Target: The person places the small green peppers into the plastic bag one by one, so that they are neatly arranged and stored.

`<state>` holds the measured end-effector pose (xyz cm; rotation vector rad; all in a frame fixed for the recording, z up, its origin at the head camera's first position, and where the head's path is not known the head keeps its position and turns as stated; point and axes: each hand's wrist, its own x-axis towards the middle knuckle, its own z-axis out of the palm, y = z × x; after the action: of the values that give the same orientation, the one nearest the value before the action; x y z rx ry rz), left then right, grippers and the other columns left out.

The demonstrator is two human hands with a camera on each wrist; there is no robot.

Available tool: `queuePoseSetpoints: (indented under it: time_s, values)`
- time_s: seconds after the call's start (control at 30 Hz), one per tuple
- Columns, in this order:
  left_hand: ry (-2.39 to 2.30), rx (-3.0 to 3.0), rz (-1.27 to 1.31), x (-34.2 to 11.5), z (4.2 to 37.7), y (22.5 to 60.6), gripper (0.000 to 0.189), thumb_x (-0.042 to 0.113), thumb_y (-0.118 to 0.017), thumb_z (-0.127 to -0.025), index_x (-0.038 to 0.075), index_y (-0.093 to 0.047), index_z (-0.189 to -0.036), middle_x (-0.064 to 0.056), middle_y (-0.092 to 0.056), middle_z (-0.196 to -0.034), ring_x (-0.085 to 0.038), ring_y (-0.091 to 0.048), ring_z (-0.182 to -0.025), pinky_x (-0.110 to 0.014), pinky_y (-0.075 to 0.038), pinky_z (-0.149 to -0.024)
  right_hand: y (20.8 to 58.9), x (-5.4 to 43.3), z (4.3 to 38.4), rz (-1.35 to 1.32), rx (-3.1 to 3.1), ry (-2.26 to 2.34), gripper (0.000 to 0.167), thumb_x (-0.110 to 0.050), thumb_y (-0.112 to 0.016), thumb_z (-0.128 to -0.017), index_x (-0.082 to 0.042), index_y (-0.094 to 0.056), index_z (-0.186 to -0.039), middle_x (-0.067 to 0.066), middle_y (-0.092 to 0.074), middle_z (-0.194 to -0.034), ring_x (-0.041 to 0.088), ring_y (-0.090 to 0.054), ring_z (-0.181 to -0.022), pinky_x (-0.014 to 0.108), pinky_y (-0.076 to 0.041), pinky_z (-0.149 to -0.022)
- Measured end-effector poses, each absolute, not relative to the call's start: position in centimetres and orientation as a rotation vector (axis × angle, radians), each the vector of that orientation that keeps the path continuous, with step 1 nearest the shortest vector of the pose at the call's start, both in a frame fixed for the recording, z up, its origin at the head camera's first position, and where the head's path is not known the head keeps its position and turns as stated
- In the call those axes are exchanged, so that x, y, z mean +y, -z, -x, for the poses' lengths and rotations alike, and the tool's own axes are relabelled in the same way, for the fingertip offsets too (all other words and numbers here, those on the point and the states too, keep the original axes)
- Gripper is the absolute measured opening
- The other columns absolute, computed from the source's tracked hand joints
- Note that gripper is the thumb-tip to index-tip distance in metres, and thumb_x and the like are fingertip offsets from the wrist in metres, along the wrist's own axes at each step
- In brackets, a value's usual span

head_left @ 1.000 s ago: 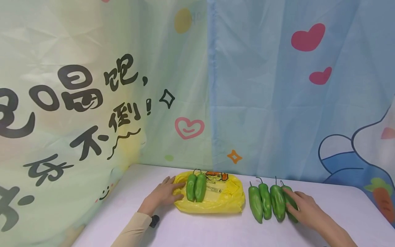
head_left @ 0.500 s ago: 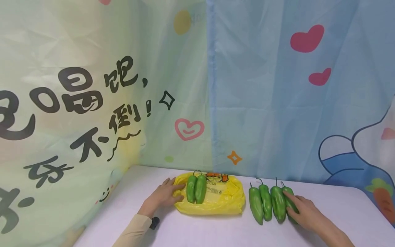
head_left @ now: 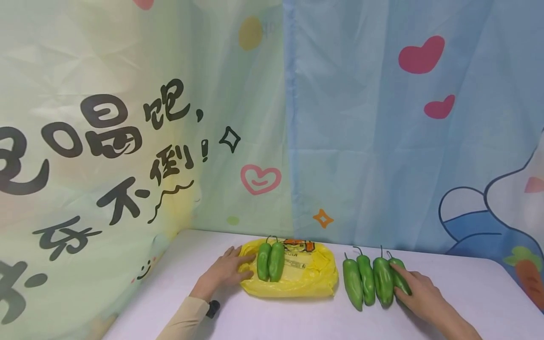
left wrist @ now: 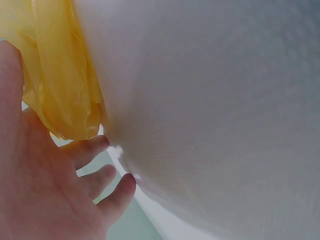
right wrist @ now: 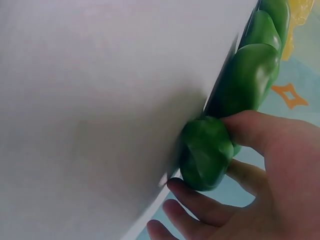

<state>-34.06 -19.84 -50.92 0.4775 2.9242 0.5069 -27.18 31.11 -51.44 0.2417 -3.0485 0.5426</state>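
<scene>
A yellow plastic bag [head_left: 314,278] lies on the table with two long green peppers side by side on its left part. My left hand [head_left: 222,270] is at the bag's left edge, its fingers spread; in the left wrist view the yellow plastic [left wrist: 67,85] hangs between thumb and fingers. To the right of the bag, several green peppers lie in a row, stems pointing away. My right hand [head_left: 418,292] holds the rightmost pepper [head_left: 401,278]. In the right wrist view, thumb and fingers stand on opposite sides of this pepper [right wrist: 207,152], beside its neighbour [right wrist: 250,75].
The table [head_left: 272,318] has a pale cover. Printed cloth hangs [head_left: 340,118] close behind its back edge and along the left. A small black object [head_left: 213,309] shows under the left wrist.
Both hands, the bag and the peppers keep nearly the same places. The head view has tilted slightly, so everything appears a little lower.
</scene>
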Motion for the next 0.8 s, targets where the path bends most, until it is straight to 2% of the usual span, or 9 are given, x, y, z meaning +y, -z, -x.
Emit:
queuePoseSetpoints:
  time_s: [0.33, 0.53, 0.8]
  values:
    - [-0.500, 2.928, -0.490, -19.85, 33.92, 50.74, 0.055, 0.046, -0.061, -0.096, 0.025, -0.054, -0.146, -0.023, -0.030, -0.162, -0.048, -0.022, -0.151, -0.067, -0.024, -0.119, 51.25, 31.01, 27.28, -0.222, -3.022, -0.563, 0.062, -0.018, -0.072, -0.088, 0.005, -0.048, -0.140, 0.033, -0.063, -0.106, 0.047, -0.063, -0.095, 0.059, -0.055, -0.076]
    - [-0.495, 2.928, -0.506, -19.74, 33.60, 50.33, 0.055, 0.044, -0.061, -0.096, 0.023, -0.054, -0.146, -0.025, -0.030, -0.161, -0.050, -0.022, -0.150, -0.068, -0.025, -0.119, 50.96, 31.01, 27.35, -0.203, -3.037, -0.601, 0.063, -0.019, -0.071, -0.089, 0.005, -0.047, -0.141, 0.033, -0.063, -0.107, 0.042, -0.063, -0.094, 0.053, -0.055, -0.073]
    - [-0.495, 2.931, -0.505, -19.64, 33.54, 50.17, 0.055, 0.044, -0.062, -0.096, 0.022, -0.055, -0.146, -0.024, -0.032, -0.161, -0.051, -0.023, -0.149, -0.068, -0.025, -0.119, 50.67, 30.90, 27.28, -0.195, -3.030, -0.593, 0.063, -0.017, -0.072, -0.088, 0.005, -0.048, -0.141, 0.033, -0.063, -0.108, 0.041, -0.063, -0.094, 0.052, -0.054, -0.073]
